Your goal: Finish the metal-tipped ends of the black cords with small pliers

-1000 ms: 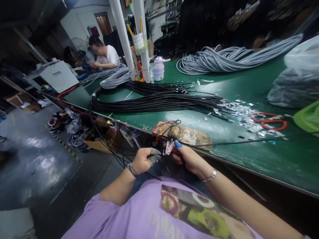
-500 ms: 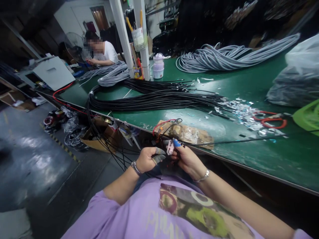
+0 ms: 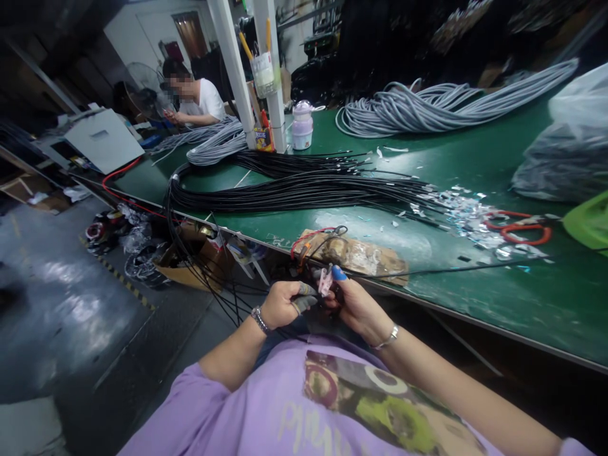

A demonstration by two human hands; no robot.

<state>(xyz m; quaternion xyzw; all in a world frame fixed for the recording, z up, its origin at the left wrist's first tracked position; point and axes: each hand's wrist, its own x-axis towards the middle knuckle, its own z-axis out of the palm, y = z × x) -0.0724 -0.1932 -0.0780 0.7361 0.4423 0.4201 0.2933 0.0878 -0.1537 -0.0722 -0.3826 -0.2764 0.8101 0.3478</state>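
My left hand (image 3: 284, 303), with grey finger guards, is closed on the end of a thin black cable just below the bench edge. Close beside it my right hand (image 3: 355, 303), blue guard on the thumb, grips a small pink-and-white tool (image 3: 325, 280) against that same cable end. The thin black cable (image 3: 456, 268) runs right from my hands along the green table (image 3: 532, 297). A worn brown pad (image 3: 361, 254) lies on the table edge just beyond my hands.
A thick bundle of black cables (image 3: 304, 190) crosses the table and droops off its left edge. Grey cable coils (image 3: 427, 104) lie farther back. Red-handled scissors (image 3: 520, 231) sit among foil scraps at right. A white post (image 3: 273, 76), lilac bottle (image 3: 303, 126), and a seated person (image 3: 192, 98) are beyond.
My hands have stayed together at the bench edge, shifting only slightly; the view tilted a little compared with one second ago.
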